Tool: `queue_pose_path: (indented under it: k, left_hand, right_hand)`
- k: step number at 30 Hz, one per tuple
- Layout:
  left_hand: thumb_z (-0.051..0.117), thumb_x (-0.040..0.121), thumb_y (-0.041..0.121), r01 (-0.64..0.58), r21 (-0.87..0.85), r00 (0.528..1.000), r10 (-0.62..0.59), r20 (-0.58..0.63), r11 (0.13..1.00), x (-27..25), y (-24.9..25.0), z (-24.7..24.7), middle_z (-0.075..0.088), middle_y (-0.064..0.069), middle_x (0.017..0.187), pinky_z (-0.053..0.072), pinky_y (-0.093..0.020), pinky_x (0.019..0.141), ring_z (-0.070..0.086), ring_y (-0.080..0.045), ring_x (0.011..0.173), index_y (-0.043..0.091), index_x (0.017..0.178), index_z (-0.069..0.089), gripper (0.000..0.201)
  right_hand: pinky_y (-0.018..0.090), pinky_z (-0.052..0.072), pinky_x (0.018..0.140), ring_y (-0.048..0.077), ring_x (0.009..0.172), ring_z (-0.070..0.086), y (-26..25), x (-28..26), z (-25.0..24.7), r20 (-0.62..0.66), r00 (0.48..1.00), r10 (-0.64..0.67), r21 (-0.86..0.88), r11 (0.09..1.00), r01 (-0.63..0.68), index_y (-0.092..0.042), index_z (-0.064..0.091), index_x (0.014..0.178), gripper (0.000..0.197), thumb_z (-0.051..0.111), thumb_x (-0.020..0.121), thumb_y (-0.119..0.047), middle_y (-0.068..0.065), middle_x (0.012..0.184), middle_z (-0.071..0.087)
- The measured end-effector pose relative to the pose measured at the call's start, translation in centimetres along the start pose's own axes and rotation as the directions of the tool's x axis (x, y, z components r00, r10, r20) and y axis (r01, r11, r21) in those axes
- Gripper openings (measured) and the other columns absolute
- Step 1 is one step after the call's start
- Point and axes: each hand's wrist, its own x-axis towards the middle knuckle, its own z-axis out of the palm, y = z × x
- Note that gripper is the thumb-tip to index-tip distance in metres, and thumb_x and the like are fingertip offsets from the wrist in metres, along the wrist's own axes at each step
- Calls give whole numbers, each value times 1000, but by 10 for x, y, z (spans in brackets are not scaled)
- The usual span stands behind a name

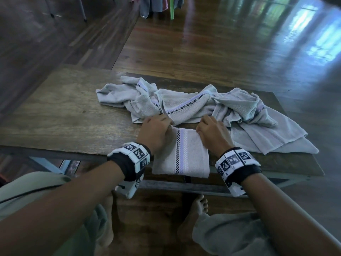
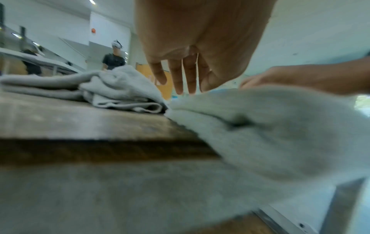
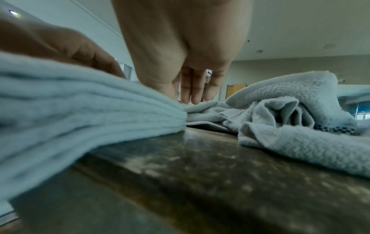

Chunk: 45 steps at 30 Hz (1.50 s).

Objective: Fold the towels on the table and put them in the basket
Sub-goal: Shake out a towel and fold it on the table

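At the near edge of the wooden table, right in front of me, lies the folded towel, a neat grey rectangle with a checked and lilac stripe down its length; its near end hangs slightly over the table edge. My left hand rests on its far left corner and my right hand on its far right corner. From the left wrist view the fingers point down, straight and spread, tips at the cloth; the right wrist view shows the same for the other fingers. Neither hand grasps anything: both are released, pressing flat on the towel.

Just behind my hands, touching the folded towel's far edge, sprawls the heap of unfolded towels, the same grey with the same striped borders. It runs across the table from left of centre to the right, where one flat layer reaches the right near corner. The heap is what crowds the work area: crumpled folds sit just beside my right fingers, and another bunched edge sits by my left.

I see no basket in any view.

Beyond the table is a glossy wooden floor, with hanging clothes at the far end. Below the table edge are my bare foot and my lap. In the left wrist view a person in a dark shirt stands far back in the room.
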Motion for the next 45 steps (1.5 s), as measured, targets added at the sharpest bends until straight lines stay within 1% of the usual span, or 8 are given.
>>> queue_pose_path:
  k: [8,18,26,29,32,35,38,45]
  left_hand:
    - [-11,81,50,-2,220,953,-65,295,975,-38,22,33,13,-6,158,3,-44,117,6,-20,146,13,149,15,81]
    - [14,97,49,220,103,925,-241,293,970,-36,16,32,-13,1,158,-8,-47,117,-15,-12,144,17,150,-3,64]
    - [15,99,44,332,100,884,-347,312,938,-37,-11,11,8,-2,159,-11,-53,114,-1,-17,146,14,150,9,60]
    - [32,95,45,384,32,907,-383,174,923,-38,-12,4,45,-3,140,13,-48,107,33,-22,133,22,133,45,47]
    - [43,89,45,452,7,886,-450,111,892,-39,-6,-6,65,4,100,24,-40,92,54,-20,103,24,95,67,32]
    - [52,87,44,508,-34,848,-493,193,861,-39,1,-14,67,2,83,31,-31,76,57,-21,83,15,80,67,32]
    - [56,87,38,505,-70,840,-470,272,861,-38,2,-16,58,1,61,28,-23,50,55,-19,65,15,60,55,36]
    - [59,83,35,570,-227,809,-489,327,790,-36,3,-4,55,-5,62,39,-29,55,55,-22,61,13,61,51,31]
  right_hand:
    - [42,25,103,20,131,33,-27,-32,-9,226,955,191,-22,981,-191,-16,48,131,44,32,97,-40,0,140,43]
    - [50,-4,116,17,145,-11,-37,-48,15,301,902,308,-8,947,-321,-15,5,150,58,13,99,-41,1,159,-7]
    - [47,3,114,19,145,5,-31,-49,11,236,912,335,33,935,-352,-17,16,148,54,21,99,-38,-1,158,10]
    - [44,18,103,23,131,28,-27,-50,3,184,886,426,93,890,-447,-19,48,130,43,33,96,-41,3,140,43]
    - [40,22,86,26,112,43,-22,-49,-10,198,834,514,182,817,-547,-19,64,72,35,43,91,-41,1,90,59]
    - [39,20,80,24,103,52,-18,-50,-16,227,813,536,178,798,-576,-12,56,54,47,44,90,-40,-5,56,50]
    - [38,23,83,20,90,59,-13,-51,-12,310,789,530,213,770,-601,-13,64,59,45,48,87,-45,-5,51,52]
    - [39,29,78,13,50,42,-10,-42,-5,486,701,521,427,559,-711,-18,38,34,54,62,79,-35,-11,30,33]
